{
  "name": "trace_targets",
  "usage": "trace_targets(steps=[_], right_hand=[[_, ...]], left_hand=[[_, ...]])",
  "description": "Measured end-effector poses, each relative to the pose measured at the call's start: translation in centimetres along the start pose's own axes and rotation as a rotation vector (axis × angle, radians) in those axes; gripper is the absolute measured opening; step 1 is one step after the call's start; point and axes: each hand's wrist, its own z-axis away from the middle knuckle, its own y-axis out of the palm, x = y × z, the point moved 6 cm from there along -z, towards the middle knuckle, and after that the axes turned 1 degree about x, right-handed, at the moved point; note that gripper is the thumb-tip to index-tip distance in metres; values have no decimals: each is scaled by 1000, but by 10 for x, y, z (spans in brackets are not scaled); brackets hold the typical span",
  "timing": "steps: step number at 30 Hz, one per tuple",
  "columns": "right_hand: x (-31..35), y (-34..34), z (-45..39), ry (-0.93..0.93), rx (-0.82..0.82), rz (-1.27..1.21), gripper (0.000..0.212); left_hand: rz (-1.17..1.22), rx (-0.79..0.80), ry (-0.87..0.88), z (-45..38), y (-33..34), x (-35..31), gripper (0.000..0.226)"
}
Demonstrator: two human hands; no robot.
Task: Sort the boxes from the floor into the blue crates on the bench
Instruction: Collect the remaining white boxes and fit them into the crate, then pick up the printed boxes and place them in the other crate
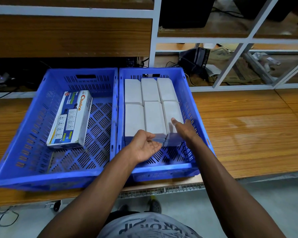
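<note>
On the left of the desk (248,127) sits the left blue crate (24,134). It holds just one printed box (69,121), lying flat against the left wall. The box's long side runs from near to far. Most of that crate's floor to the right of the box is bare.

Touching it on the right is the right blue crate (193,103). Plain white boxes (151,107) fill it, three across and two deep on top, all with their long sides running near to far. More boxes show under the near row. A bare strip of crate floor lies between the near row and the near wall.

The left hand (144,146) is over that strip, palm up, fingers loosely curled. Its grip holds nothing. It is just beside the near end of the middle stack.

The right hand (184,129) lies flat with straight fingers on the near right white box (172,115), which is tight by the right wall. It presses and does not clutch.

I think the hands are squaring up that last box, and the right hand is nearer to it. There is little room on the right side, so any push should go away from the body or down. The floor shows no more boxes from here.
</note>
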Motion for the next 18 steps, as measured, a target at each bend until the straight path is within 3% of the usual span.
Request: trace_targets(steps=[3, 12, 18], right_hand=[[5, -6, 8, -27, -11, 15, 98], [25, -26, 59, -196, -76, 103, 91], [27, -37, 86, -371, -116, -60, 55]], left_hand=[[-19, 56, 24, 9, 3, -1, 45], [17, 165, 51, 40, 7, -5, 51], [-152, 154, 335, 52, 13, -17, 43]])
